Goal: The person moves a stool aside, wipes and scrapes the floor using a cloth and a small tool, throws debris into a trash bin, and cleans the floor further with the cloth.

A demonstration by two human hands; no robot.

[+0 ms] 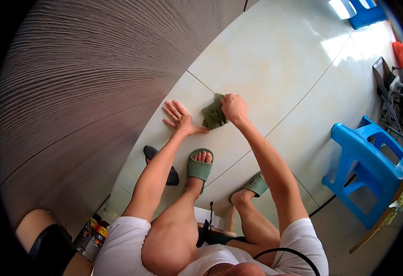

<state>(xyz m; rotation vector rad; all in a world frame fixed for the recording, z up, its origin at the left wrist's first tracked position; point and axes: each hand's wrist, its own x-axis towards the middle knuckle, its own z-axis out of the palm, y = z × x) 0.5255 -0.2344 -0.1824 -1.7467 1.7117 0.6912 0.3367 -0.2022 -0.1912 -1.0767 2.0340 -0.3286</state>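
My right hand is closed in a fist over the edge of a crumpled dark green cloth, which lies on the pale tiled floor. To the left of the cloth, my left hand rests palm down on the tiles with its fingers spread. It holds nothing; its thumb points toward the cloth's lower edge. Beneath my left forearm lies a dark sock-like item, partly hidden by the arm. Green slippers are on my feet, just below my hands.
A dark wood-grain panel borders the floor on the left. At the right stands a blue plastic stool beside a wooden board edge. Another blue stool is at the top right, above metal-framed equipment.
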